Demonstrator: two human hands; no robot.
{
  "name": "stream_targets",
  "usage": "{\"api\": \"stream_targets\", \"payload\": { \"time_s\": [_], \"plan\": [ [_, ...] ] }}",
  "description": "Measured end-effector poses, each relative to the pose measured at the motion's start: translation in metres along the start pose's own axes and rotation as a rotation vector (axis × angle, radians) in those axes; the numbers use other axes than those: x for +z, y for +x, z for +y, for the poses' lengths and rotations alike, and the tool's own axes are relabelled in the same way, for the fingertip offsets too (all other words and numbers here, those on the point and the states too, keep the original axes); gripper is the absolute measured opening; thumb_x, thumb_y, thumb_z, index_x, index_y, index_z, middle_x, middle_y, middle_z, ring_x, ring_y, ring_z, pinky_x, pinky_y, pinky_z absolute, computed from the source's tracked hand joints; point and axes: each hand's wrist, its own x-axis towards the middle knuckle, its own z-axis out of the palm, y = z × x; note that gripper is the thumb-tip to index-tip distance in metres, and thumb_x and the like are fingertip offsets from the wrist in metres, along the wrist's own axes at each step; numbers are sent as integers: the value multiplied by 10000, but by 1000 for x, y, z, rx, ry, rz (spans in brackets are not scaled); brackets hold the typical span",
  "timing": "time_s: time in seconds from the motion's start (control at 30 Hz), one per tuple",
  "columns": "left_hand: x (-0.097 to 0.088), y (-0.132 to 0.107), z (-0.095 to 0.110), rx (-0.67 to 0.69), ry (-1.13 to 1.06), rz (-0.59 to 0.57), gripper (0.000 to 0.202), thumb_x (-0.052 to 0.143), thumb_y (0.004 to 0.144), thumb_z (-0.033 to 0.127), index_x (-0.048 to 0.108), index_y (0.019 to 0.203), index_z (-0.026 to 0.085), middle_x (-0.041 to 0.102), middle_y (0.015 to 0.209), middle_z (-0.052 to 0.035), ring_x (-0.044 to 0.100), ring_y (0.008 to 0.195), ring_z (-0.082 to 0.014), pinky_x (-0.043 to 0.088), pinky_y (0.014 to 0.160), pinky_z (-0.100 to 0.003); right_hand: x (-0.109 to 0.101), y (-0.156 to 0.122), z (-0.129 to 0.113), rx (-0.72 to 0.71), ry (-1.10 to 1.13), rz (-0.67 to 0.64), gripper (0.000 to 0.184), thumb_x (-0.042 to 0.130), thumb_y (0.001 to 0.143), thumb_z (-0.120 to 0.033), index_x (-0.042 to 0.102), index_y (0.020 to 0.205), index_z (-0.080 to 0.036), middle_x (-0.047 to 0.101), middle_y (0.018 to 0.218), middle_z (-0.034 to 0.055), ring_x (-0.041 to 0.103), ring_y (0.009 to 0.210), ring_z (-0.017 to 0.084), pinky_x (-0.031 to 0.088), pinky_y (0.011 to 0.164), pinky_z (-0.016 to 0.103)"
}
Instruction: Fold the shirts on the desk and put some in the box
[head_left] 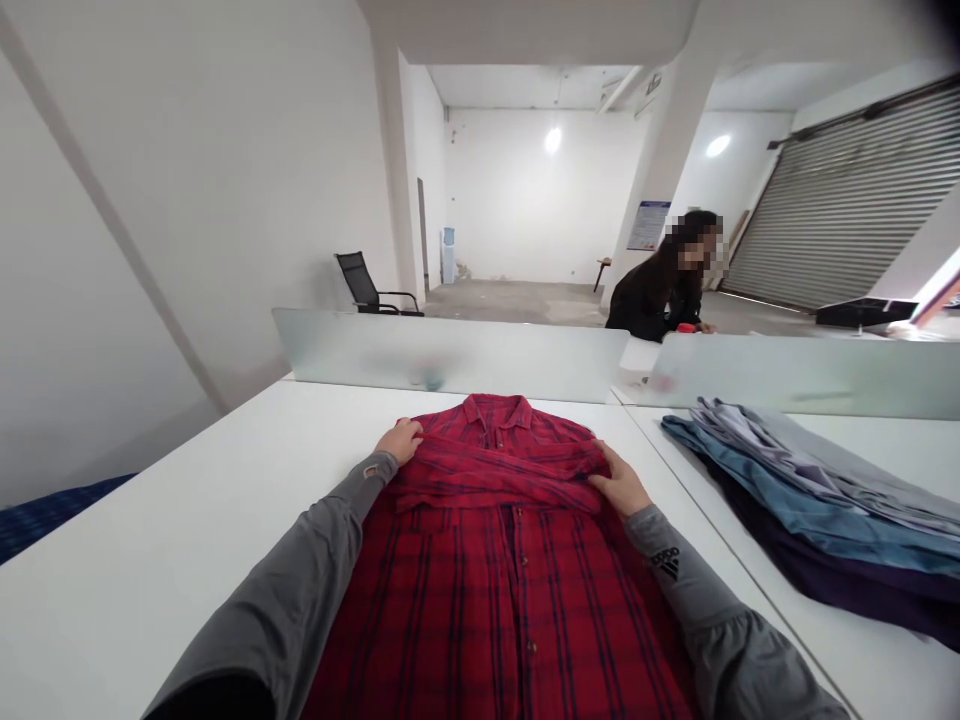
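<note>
One red-and-navy plaid button-front shirt [480,590] flat on smooth white bench [187,520], centre to bottom of frame; collar at top, front up, sleeves folded across chest. Left hand [400,442], left of centre: fingers curled in, pinching cloth by shoulder. Right hand [624,482], right of centre: thumb and fingers partly curled, closed on sleeve fold at opposite edge. Stack of folded grey, blue and dark purple garments [810,500] at right of frame, apart from shirt. Low frosted partition [465,350] beyond collar. Person in black [641,295], upper right, leaning behind partition.
</note>
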Motion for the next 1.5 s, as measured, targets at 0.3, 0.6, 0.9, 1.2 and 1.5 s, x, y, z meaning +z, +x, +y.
{"api": "stream_targets", "payload": {
  "time_s": [0.3, 0.6, 0.9, 1.2, 1.5],
  "plan": [
    [-4, -24, 13, -140, -11, 269, 268, 399, 881, 128, 574, 1083, 117, 523, 1147, -169, 600, 999, -248, 489, 869, -378, 3, -13, -21, -115, -409, 299, 629, 501, 828, -422, 462, 1375, -113, 598, 1226, 191, 618, 1037, 303, 490, 929, 503],
    [16, -67, 26, 171, 102, 0, 500, 409, 939, 500, 455, 1399, 309, 404, 1495, -80, 347, 1356, -361, 309, 1062, -563, 51, -42, -23, -296, -989, -310, 564, 391, 927, -561, 482, 1404, -275, 461, 1457, 104, 363, 1346, 376, 270, 1039, 674],
    [-8, -129, 65, 214, 111, -9, 551, 384, 947, 513, 418, 1428, 246, 330, 1540, -100, 275, 1404, -341, 252, 1092, -604, 48, -30, -40, -224, -972, -319, 520, 435, 930, -492, 488, 1396, -268, 440, 1472, 108, 324, 1366, 376, 159, 1060, 707],
    [-36, -262, 110, 438, 26, -83, 459, 392, 963, 448, 510, 1321, 186, 437, 1464, -126, 351, 1367, -317, 347, 1073, -538, 60, -176, -111, -538, -781, -650, 540, 417, 940, -517, 469, 1410, -258, 387, 1507, 113, 299, 1394, 350, 249, 1063, 669],
    [-50, -375, 168, 774, -116, -112, 398, 565, 883, 320, 500, 1235, 145, 506, 1348, -164, 403, 1306, -281, 360, 1070, -423, 2, -299, -122, -623, -557, -715, 546, 554, 885, -304, 454, 1417, -232, 434, 1473, 130, 340, 1393, 279, 264, 1119, 581]
  ]
}}
